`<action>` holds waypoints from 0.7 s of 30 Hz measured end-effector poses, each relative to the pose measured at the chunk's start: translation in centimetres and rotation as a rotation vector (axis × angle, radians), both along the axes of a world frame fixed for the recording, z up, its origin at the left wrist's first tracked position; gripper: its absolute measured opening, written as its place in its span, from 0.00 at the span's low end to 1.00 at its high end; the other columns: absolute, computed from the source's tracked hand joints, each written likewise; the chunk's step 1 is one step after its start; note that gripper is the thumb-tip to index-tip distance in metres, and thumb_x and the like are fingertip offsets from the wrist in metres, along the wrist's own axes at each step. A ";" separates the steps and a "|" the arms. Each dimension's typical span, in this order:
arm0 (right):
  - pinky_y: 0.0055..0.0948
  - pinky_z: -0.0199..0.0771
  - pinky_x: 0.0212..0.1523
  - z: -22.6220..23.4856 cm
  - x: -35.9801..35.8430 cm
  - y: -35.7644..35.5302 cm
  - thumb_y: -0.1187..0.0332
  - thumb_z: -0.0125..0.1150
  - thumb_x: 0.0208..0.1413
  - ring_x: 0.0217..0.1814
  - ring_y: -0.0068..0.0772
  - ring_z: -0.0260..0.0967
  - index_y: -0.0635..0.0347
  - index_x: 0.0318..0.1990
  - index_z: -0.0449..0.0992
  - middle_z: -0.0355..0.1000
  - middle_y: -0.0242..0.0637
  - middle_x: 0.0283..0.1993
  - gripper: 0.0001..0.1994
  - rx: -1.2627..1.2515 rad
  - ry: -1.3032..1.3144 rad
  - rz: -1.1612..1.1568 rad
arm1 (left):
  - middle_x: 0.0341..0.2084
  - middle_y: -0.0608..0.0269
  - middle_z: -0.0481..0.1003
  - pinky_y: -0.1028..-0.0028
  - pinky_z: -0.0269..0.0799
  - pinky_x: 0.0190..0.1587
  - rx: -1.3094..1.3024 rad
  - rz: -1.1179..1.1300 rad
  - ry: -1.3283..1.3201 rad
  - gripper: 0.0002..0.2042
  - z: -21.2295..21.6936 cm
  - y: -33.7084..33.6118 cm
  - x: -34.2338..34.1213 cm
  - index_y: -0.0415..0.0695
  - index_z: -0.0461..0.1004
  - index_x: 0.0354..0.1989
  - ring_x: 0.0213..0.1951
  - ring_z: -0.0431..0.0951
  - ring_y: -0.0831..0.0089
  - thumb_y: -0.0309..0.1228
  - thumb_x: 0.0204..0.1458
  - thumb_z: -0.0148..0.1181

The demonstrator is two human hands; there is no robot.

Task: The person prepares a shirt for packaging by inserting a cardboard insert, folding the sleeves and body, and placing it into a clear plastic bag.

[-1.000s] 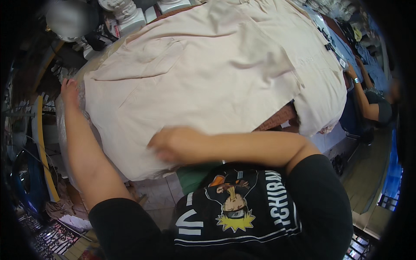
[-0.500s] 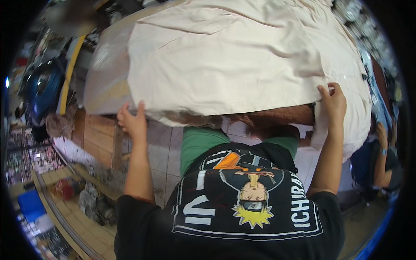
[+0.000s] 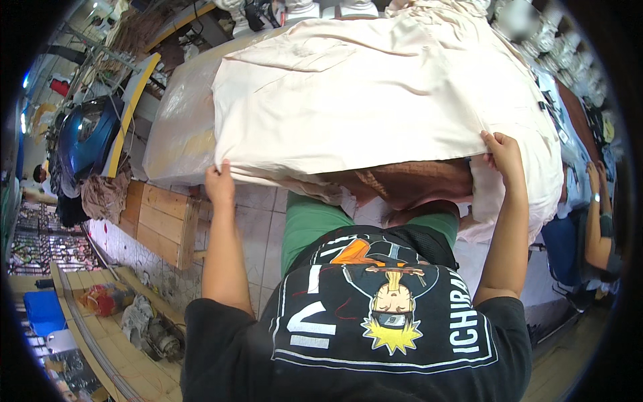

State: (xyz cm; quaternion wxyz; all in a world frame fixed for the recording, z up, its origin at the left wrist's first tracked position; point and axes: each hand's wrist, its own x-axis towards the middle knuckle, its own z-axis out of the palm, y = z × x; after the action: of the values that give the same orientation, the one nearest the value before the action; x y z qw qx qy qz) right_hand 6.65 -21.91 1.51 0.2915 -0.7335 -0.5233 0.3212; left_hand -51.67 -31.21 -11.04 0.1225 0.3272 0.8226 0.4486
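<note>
A cream fabric piece (image 3: 348, 94) lies spread over the table in front of me, its near edge running between my hands. My left hand (image 3: 220, 182) pinches the near left corner of that fabric, fingers closed. At the near right, my right hand (image 3: 504, 155) grips the edge between thumb and fingers. More cream cloth (image 3: 529, 161) hangs over the table's right end. Below the near edge, brown cloth (image 3: 408, 184) shows above my lap. Clear plastic wrapping (image 3: 184, 107) covers the table's left end, beyond the fabric.
A wooden crate-like stool (image 3: 159, 221) stands at my left on the tiled floor. Farther left are a blue sewing machine-like shell (image 3: 84, 137) and a yellow-edged board (image 3: 134, 110). Another person's arm (image 3: 595, 228) shows at far right. White cones of thread (image 3: 559, 40) stand at the back right.
My left hand, open beside the fabric's corner before, has closed on it. The right hand keeps its hold, shifted slightly left and downward. The view has tilted, showing more of the far side.
</note>
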 end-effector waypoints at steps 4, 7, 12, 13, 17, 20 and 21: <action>0.15 0.50 0.10 3.2 -0.3 -5.0 0.57 0.58 0.54 0.08 0.15 0.58 0.56 0.21 0.71 0.65 0.29 0.12 0.15 -0.065 0.244 0.076 | 0.45 0.50 0.70 0.60 0.68 0.43 0.133 0.088 -0.402 0.25 5.6 -1.0 -1.1 0.36 0.63 0.52 0.43 0.71 0.63 0.43 0.54 0.56; 0.13 0.52 0.10 3.5 -1.2 -8.5 0.58 0.57 0.55 0.09 0.17 0.62 0.57 0.22 0.71 0.69 0.32 0.14 0.15 -0.162 0.335 0.177 | 0.44 0.52 0.71 0.69 0.66 0.47 0.224 -0.008 -0.299 0.22 8.6 -1.9 -5.1 0.35 0.64 0.50 0.44 0.71 0.67 0.41 0.55 0.55; 0.14 0.58 0.13 1.5 -3.3 -12.6 0.59 0.58 0.55 0.14 0.18 0.67 0.59 0.26 0.73 0.74 0.34 0.19 0.13 -0.353 0.345 0.263 | 0.46 0.51 0.70 0.68 0.67 0.47 0.068 -0.137 -0.273 0.25 8.9 -2.1 -7.8 0.35 0.64 0.52 0.46 0.71 0.65 0.44 0.55 0.54; 0.16 0.59 0.13 0.2 -3.5 -12.4 0.59 0.58 0.54 0.15 0.18 0.68 0.59 0.27 0.74 0.74 0.34 0.20 0.13 -0.382 0.339 0.287 | 0.45 0.53 0.71 0.70 0.66 0.47 0.006 -0.129 -0.277 0.24 7.5 -2.1 -8.7 0.35 0.64 0.52 0.45 0.71 0.67 0.42 0.55 0.55; 0.20 0.63 0.15 -3.2 -3.6 -11.3 0.61 0.59 0.53 0.17 0.20 0.69 0.61 0.28 0.75 0.74 0.34 0.22 0.11 -0.443 0.179 0.350 | 0.47 0.48 0.71 0.66 0.64 0.52 -0.302 -0.166 0.255 0.25 3.6 0.0 -8.9 0.34 0.65 0.52 0.49 0.70 0.59 0.40 0.52 0.57; 0.23 0.65 0.16 -2.3 -3.2 -8.6 0.63 0.58 0.53 0.17 0.23 0.68 0.63 0.29 0.75 0.74 0.35 0.22 0.11 -0.331 -0.037 0.360 | 0.49 0.43 0.69 0.63 0.60 0.56 -0.165 -0.284 0.473 0.25 5.3 4.5 -4.5 0.35 0.66 0.52 0.53 0.67 0.52 0.38 0.49 0.59; 0.28 0.68 0.21 -1.8 -3.2 -7.1 0.61 0.59 0.51 0.18 0.26 0.69 0.64 0.29 0.76 0.73 0.37 0.21 0.13 -0.298 -0.040 0.338 | 0.49 0.44 0.69 0.64 0.61 0.55 -0.131 -0.377 0.523 0.25 6.2 6.7 -2.6 0.35 0.66 0.52 0.53 0.67 0.52 0.37 0.48 0.60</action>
State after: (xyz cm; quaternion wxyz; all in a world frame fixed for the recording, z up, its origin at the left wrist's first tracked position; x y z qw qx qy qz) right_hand 3.47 -29.00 -0.33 0.1115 -0.6765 -0.5913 0.4245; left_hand -54.29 -24.47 -4.81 0.0087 0.5694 0.7781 0.2650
